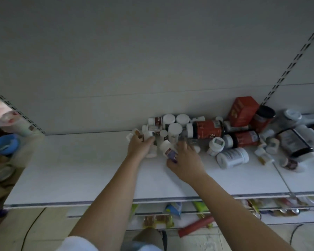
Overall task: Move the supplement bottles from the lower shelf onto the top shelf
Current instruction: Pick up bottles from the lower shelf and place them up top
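Note:
A heap of supplement bottles (203,131) lies on the white top shelf (80,169), against the back wall, some upright and some on their sides. My left hand (139,144) grips a few small white-capped bottles (143,134) at the heap's left end. My right hand (185,160) holds a white bottle with a purple label (168,149), tilted on the shelf, thumb beneath it. A large white bottle (232,157) lies on its side to the right.
A red box (243,111) and a dark-lidded jar (265,113) stand at the back right. Lower shelves (188,212) below hold packets and a red tube (196,225). Cups and bowls (5,138) fill the neighbouring shelf at left. A slotted upright (295,58) runs up the wall.

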`<state>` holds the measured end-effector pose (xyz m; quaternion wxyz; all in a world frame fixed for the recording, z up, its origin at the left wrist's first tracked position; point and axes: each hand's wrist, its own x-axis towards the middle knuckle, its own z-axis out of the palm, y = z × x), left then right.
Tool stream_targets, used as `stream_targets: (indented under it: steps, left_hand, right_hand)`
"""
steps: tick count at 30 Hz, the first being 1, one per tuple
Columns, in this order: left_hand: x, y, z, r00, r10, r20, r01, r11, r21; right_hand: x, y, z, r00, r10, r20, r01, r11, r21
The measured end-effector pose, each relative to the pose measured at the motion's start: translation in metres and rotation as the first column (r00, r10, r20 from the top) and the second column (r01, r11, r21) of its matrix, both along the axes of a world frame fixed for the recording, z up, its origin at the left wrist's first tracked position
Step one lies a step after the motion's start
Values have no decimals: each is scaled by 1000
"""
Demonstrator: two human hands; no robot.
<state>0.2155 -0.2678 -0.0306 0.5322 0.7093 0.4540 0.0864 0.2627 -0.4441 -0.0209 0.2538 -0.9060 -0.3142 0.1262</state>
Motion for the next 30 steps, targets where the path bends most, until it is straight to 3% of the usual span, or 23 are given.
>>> stream_targets:
  steps: [3, 7, 10, 13, 16, 20, 23, 30]
  left_hand:
    - [-29, -15, 32, 956, 166, 241, -80, 939, -334]
    - [-67, -51, 86, 905, 170, 390, 61, 856, -514]
    - [-92, -83, 120, 865, 183, 468, 151, 794, -589]
    - [-115, -111, 149, 780, 155, 606, 348, 698, -626]
    - [-134, -132, 169, 668, -25, 744, 526, 723, -448]
    - [-142, -178, 209, 684, -168, 710, 436, 874, -213]
    - [-140, -205, 234, 696, -216, 684, 374, 923, -90]
    - [-122, -271, 282, 535, -104, 838, 396, 907, -141]
  right_hand:
    - [-14, -18, 30, 923, -99, -373, 201, 948, 247]
    - [-37, -39, 73, 718, 31, -695, 383, 816, 432]
    - [-54, -57, 100, 628, 121, -769, 454, 745, 488]
    - [-66, -79, 126, 505, 234, -830, 588, 611, 530]
    - [-77, -105, 154, 428, 350, -833, 663, 505, 553]
    - [-90, -139, 190, 514, 369, -774, 632, 447, 633]
    - [-96, -169, 214, 622, 355, -698, 569, 408, 714]
    - [-97, -245, 261, 790, 322, -522, 423, 331, 844]
